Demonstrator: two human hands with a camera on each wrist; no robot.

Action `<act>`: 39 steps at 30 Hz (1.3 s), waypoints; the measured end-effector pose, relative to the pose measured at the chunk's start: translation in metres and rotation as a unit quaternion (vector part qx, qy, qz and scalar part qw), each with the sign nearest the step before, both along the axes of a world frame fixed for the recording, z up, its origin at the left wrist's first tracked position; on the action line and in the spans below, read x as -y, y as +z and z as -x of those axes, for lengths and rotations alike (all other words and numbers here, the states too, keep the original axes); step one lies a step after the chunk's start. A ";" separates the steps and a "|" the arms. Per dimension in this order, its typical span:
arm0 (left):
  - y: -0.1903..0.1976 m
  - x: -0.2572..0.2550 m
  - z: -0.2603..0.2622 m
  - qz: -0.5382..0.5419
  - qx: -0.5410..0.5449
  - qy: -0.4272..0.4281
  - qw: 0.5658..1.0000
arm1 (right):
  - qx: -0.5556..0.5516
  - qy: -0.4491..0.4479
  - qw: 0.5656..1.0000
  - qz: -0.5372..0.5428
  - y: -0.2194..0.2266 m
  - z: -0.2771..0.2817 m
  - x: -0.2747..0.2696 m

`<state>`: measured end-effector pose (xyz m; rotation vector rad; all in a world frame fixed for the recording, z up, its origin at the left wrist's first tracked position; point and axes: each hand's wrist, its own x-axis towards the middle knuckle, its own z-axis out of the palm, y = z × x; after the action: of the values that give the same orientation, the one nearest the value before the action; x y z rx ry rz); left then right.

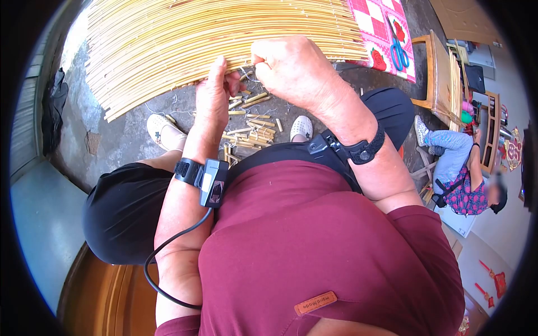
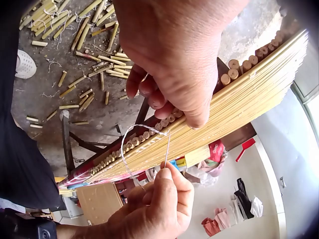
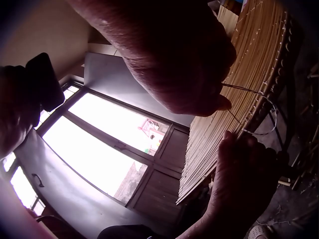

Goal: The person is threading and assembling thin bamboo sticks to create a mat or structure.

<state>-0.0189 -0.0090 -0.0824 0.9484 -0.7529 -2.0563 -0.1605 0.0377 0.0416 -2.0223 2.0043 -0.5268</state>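
Left hand rests curled on the edge of the bamboo mat, its grip closed on the sticks. Right hand pinches a needle carrying thin thread beside that edge. Bamboo offcuts litter the floor below.

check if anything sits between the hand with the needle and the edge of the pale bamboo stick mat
Nothing visible does. The right hand pinches a thin metal needle right at the ends of the pale bamboo stick mat, with white thread looped there. The left hand grips the mat beside it.
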 end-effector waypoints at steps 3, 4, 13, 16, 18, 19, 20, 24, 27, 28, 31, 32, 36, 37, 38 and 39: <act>0.000 0.000 0.000 0.005 0.007 0.000 1.000 | -0.003 0.002 1.000 0.000 0.003 -0.002 0.000; 0.002 0.000 0.000 0.005 0.009 0.000 1.000 | -0.004 0.003 1.000 -0.001 0.004 -0.003 0.001; 0.004 0.001 -0.003 0.014 0.011 -0.006 1.000 | -0.028 0.010 0.999 -0.012 0.011 -0.010 0.004; 0.002 0.002 -0.003 0.021 0.002 -0.009 1.000 | -0.043 0.021 0.999 -0.007 0.010 -0.009 0.008; -0.001 0.002 -0.003 0.021 -0.005 -0.010 1.000 | -0.054 0.032 0.998 -0.014 0.013 -0.010 0.013; -0.004 0.003 -0.004 0.019 -0.009 -0.012 1.000 | -0.060 0.038 0.997 -0.017 0.015 -0.011 0.015; -0.004 0.003 -0.004 0.016 -0.014 -0.014 1.000 | -0.070 0.045 0.996 -0.019 0.016 -0.011 0.017; 0.004 0.002 -0.003 0.016 0.017 -0.003 1.000 | -0.100 0.080 0.991 -0.039 0.020 -0.019 0.024; 0.010 0.000 -0.001 0.018 0.022 0.020 0.999 | -0.129 0.111 0.984 -0.048 0.026 -0.023 0.029; 0.009 0.000 -0.001 0.013 0.025 0.017 0.999 | -0.141 0.121 0.981 -0.049 0.027 -0.024 0.030; 0.011 -0.001 0.000 -0.001 0.034 0.026 0.999 | -0.159 0.125 0.979 -0.022 0.023 -0.028 0.028; 0.011 -0.001 0.001 -0.006 0.036 0.032 0.999 | -0.143 0.128 0.981 -0.023 0.016 -0.028 0.027; 0.001 -0.001 0.000 -0.010 0.028 0.042 0.999 | -0.111 0.131 0.984 -0.039 -0.005 -0.028 0.029; 0.000 -0.002 -0.001 -0.010 0.029 0.042 0.999 | -0.111 0.129 0.984 -0.046 -0.007 -0.029 0.029; -0.001 -0.002 0.000 -0.010 0.029 0.044 0.999 | -0.112 0.138 0.983 -0.043 -0.008 -0.030 0.028; -0.002 -0.002 0.002 -0.011 0.029 0.045 0.999 | -0.113 0.147 0.982 -0.039 -0.008 -0.031 0.027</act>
<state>-0.0205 -0.0072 -0.0843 1.0388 -0.7057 -1.9699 -0.1298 0.0111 0.0333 -2.3612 1.7586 -0.1614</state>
